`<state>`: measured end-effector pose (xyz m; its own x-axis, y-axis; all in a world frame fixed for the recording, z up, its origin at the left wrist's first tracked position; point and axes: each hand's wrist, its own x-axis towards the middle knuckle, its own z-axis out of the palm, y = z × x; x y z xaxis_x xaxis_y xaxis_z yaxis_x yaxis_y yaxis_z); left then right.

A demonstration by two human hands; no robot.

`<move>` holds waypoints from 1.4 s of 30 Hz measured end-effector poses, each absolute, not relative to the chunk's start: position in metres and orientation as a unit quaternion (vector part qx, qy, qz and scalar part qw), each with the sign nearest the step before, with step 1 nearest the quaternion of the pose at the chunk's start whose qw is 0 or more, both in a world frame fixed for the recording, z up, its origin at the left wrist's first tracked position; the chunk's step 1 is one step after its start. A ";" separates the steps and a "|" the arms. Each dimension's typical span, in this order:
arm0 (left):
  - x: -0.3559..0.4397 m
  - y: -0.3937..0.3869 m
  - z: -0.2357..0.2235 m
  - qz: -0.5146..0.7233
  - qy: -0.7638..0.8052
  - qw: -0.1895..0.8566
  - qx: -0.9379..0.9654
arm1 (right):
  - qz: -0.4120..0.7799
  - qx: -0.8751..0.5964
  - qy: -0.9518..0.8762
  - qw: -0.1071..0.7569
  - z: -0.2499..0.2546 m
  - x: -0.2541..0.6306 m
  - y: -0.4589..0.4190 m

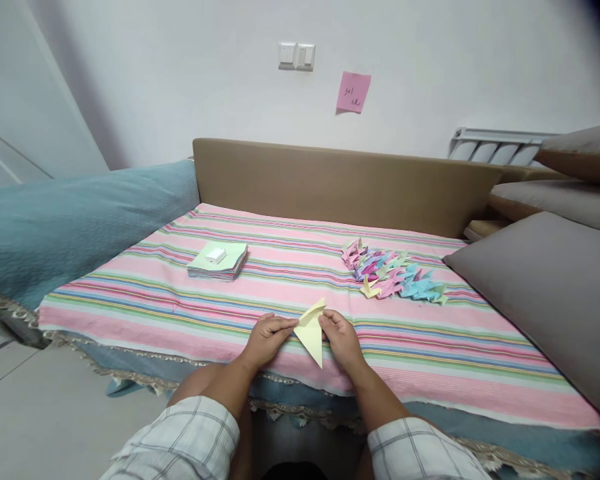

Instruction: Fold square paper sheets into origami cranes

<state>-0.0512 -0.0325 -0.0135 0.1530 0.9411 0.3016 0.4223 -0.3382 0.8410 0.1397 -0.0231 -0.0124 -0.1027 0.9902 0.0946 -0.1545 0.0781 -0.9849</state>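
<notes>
A pale yellow sheet of origami paper (311, 333), folded to a pointed shape, is held between my two hands just above the striped cloth. My left hand (269, 339) pinches its left corner between thumb and fingers. On the opposite side, my right hand (342, 339) grips the right edge. One point of the paper hangs down toward me, and a flap stands up at the top. Beyond my right hand lies a group of folded paper cranes (387, 270) in pink, purple, blue, green and yellow.
A stack of square paper (219, 265) with a small white object (215, 255) on top lies at the left. The striped cloth (290, 233) covers the seat. Grey cushions (545, 287) are at the right, a brown backrest (340, 180) behind, a blue-covered armrest (90, 213) at the left.
</notes>
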 end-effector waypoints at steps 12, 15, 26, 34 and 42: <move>-0.051 -0.035 -0.005 0.404 0.489 0.310 0.708 | 0.480 -0.415 -0.570 0.522 -0.013 0.145 -0.025; -0.050 -0.035 -0.004 0.401 0.490 0.308 0.710 | 0.485 -0.410 -0.569 0.522 -0.012 0.145 -0.027; -0.047 -0.036 -0.002 0.382 0.514 0.325 0.696 | 0.499 -0.414 -0.552 0.525 -0.009 0.142 -0.028; -0.044 -0.035 -0.007 0.421 0.514 0.279 0.693 | 0.526 -0.405 -0.526 0.531 -0.011 0.142 -0.028; -0.051 -0.033 -0.011 0.455 0.434 0.420 0.654 | 0.521 -0.438 -0.497 0.538 -0.013 0.142 -0.024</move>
